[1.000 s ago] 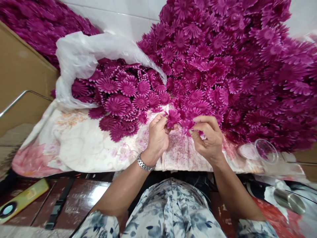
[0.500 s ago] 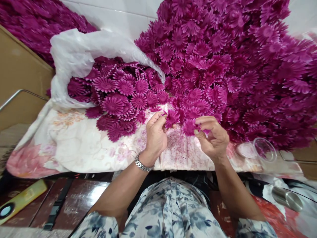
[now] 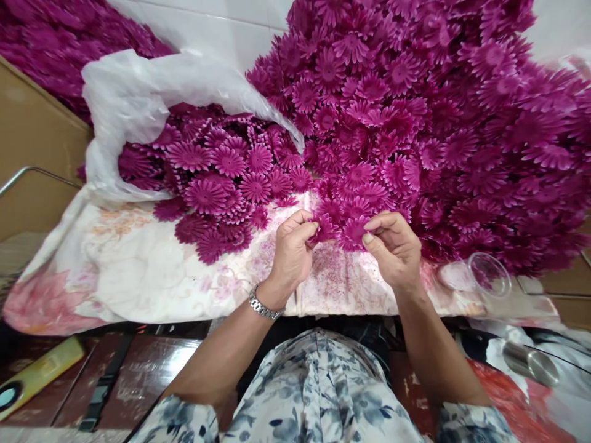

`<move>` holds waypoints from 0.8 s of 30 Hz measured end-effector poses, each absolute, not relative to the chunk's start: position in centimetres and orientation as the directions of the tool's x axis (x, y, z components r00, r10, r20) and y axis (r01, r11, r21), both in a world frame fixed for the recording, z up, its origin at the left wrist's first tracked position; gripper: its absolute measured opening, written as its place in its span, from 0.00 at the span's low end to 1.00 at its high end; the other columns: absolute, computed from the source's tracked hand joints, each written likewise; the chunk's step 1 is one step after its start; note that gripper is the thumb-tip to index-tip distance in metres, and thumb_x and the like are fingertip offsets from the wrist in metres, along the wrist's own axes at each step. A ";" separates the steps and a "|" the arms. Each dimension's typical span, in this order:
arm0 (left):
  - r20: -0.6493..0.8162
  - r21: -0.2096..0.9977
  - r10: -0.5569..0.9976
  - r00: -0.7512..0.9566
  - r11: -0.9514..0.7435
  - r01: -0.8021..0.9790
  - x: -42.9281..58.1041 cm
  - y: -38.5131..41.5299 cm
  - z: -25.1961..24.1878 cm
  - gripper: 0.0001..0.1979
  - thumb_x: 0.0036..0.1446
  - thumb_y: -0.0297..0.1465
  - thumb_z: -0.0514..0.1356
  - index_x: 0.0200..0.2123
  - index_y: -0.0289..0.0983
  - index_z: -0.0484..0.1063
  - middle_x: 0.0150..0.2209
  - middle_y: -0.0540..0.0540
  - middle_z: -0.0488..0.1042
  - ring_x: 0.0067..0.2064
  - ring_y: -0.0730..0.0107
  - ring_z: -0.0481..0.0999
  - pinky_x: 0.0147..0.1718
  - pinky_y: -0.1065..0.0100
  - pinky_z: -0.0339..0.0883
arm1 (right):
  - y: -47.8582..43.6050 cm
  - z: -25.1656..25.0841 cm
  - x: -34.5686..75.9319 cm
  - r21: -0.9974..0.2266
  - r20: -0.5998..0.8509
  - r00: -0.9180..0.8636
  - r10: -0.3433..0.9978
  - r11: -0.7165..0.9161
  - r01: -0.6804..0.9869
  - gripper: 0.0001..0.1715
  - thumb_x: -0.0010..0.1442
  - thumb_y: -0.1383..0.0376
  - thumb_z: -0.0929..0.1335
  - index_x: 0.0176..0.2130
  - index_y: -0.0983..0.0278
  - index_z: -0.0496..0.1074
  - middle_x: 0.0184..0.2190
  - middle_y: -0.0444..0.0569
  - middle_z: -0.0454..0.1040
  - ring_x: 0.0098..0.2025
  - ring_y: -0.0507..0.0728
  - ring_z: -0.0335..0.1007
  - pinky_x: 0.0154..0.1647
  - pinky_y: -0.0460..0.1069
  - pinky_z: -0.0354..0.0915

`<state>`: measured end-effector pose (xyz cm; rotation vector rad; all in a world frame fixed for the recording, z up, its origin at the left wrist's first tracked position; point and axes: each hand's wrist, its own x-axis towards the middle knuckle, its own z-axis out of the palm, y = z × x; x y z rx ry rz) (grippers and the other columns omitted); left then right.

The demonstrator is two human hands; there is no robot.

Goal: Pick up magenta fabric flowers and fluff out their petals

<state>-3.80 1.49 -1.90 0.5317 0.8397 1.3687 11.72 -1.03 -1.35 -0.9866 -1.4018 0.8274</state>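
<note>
My left hand (image 3: 295,249), with a metal watch on its wrist, pinches a magenta flower piece (image 3: 325,227) between thumb and fingers. To its right, my right hand (image 3: 394,249) has thumb and forefinger together at the edge of another magenta flower (image 3: 354,232). Both hands are just above the near edge of the flower heap, over the floral cloth (image 3: 341,289), which is speckled with magenta bits. The fingertips partly hide where each flower is gripped.
A big heap of magenta flowers (image 3: 443,135) fills the back and right. At the left, a white plastic bag (image 3: 124,92) spills more flowers (image 3: 207,195). A clear round container (image 3: 490,275) stands at the right, and a metal cup (image 3: 530,363) lies lower right.
My right thumb and forefinger have closed together at the flower's edge. The flower in my left hand has turned and tilted slightly. The whole view has shifted a little.
</note>
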 end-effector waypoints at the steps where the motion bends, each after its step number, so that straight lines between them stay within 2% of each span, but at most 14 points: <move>1: -0.230 0.752 0.973 0.012 0.186 -0.632 -3.8 1.5 -1.9 0.06 0.35 0.21 0.58 0.19 0.35 0.63 0.18 0.56 0.60 0.20 0.81 0.59 0.20 0.77 0.57 | -1.0 -1.3 11.7 -0.910 0.408 0.036 0.912 0.404 0.094 0.07 0.55 0.72 0.67 0.35 0.60 0.69 0.31 0.41 0.65 0.30 0.47 0.63 0.29 0.43 0.62; 8: -0.293 0.767 0.950 0.110 0.302 -0.566 -3.6 1.6 -1.6 0.11 0.33 0.19 0.55 0.24 0.37 0.68 0.18 0.54 0.66 0.19 0.78 0.63 0.18 0.75 0.60 | -0.8 -1.2 11.6 -0.897 0.430 0.071 0.900 0.417 0.144 0.10 0.53 0.71 0.67 0.38 0.60 0.70 0.33 0.43 0.67 0.34 0.49 0.67 0.34 0.45 0.66; 12: -0.298 0.809 0.943 0.147 0.332 -0.486 -3.7 1.5 -1.8 0.07 0.33 0.21 0.53 0.19 0.35 0.68 0.18 0.51 0.66 0.17 0.79 0.60 0.14 0.75 0.51 | -0.9 -1.2 11.4 -0.900 0.416 0.074 0.906 0.398 0.178 0.09 0.54 0.71 0.66 0.38 0.61 0.70 0.32 0.43 0.68 0.33 0.49 0.67 0.32 0.45 0.66; 16: -0.275 0.790 0.939 0.206 0.343 -0.509 -3.9 1.3 -1.9 0.04 0.34 0.23 0.52 0.15 0.35 0.64 0.17 0.51 0.61 0.16 0.80 0.54 0.13 0.74 0.45 | -0.8 -1.3 11.4 -0.893 0.419 0.052 0.906 0.401 0.203 0.10 0.54 0.70 0.66 0.39 0.61 0.70 0.33 0.44 0.67 0.34 0.49 0.67 0.34 0.45 0.66; 18: -0.261 0.798 0.936 0.236 0.347 -0.493 -3.9 1.2 -1.7 0.03 0.38 0.25 0.55 0.17 0.35 0.65 0.18 0.52 0.61 0.17 0.80 0.55 0.13 0.74 0.43 | -0.8 -1.4 11.5 -0.891 0.419 0.030 0.908 0.405 0.204 0.11 0.55 0.70 0.66 0.40 0.61 0.70 0.34 0.44 0.67 0.34 0.49 0.67 0.34 0.46 0.66; 20: -0.237 0.821 0.932 0.275 0.343 -0.457 -3.7 1.0 -1.5 0.03 0.42 0.29 0.60 0.22 0.35 0.70 0.19 0.53 0.62 0.17 0.81 0.56 0.13 0.74 0.44 | -0.8 -1.6 11.5 -0.885 0.429 0.006 0.903 0.419 0.205 0.11 0.55 0.70 0.66 0.40 0.60 0.70 0.34 0.44 0.67 0.34 0.49 0.67 0.34 0.46 0.66; 22: -0.207 0.844 0.928 0.311 0.330 -0.422 -3.6 0.8 -1.4 0.07 0.42 0.32 0.64 0.28 0.36 0.74 0.18 0.54 0.63 0.17 0.82 0.56 0.15 0.74 0.47 | -0.8 -1.7 11.5 -0.878 0.438 -0.013 0.899 0.431 0.210 0.11 0.55 0.70 0.66 0.41 0.60 0.70 0.34 0.44 0.66 0.34 0.49 0.67 0.35 0.46 0.66; 24: -0.194 0.865 0.930 0.312 0.312 -0.394 -3.5 0.7 -1.5 0.08 0.40 0.31 0.67 0.27 0.36 0.75 0.17 0.55 0.64 0.16 0.82 0.56 0.15 0.74 0.47 | -0.8 -1.9 11.5 -0.878 0.433 -0.027 0.901 0.428 0.215 0.11 0.56 0.70 0.66 0.41 0.60 0.70 0.35 0.44 0.67 0.36 0.50 0.67 0.38 0.48 0.67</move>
